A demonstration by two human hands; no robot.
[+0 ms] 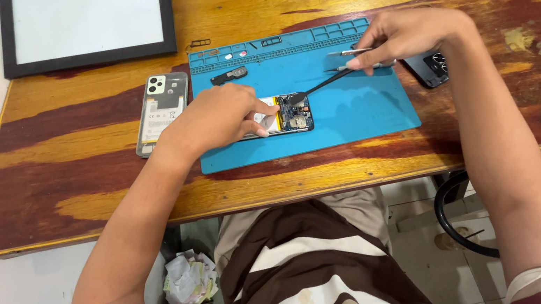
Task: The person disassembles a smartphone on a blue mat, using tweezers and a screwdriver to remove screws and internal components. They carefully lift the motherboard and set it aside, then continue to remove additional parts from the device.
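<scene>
Opened phone worked on with a thin tool at the near middle of a blue mat.

The opened phone (290, 113) lay on the blue mat (350, 116), circuit board and pale battery showing, bare mat to its right. The left hand (220, 118) pressed its left part, fingers curled down. The right hand (402, 34) pinched a black prying tool (321, 84), tip on the board. A back cover (161, 112) with a white label lay left of the mat; a dark camera piece (429, 68) right; a black-framed board (87, 24) far left.
</scene>
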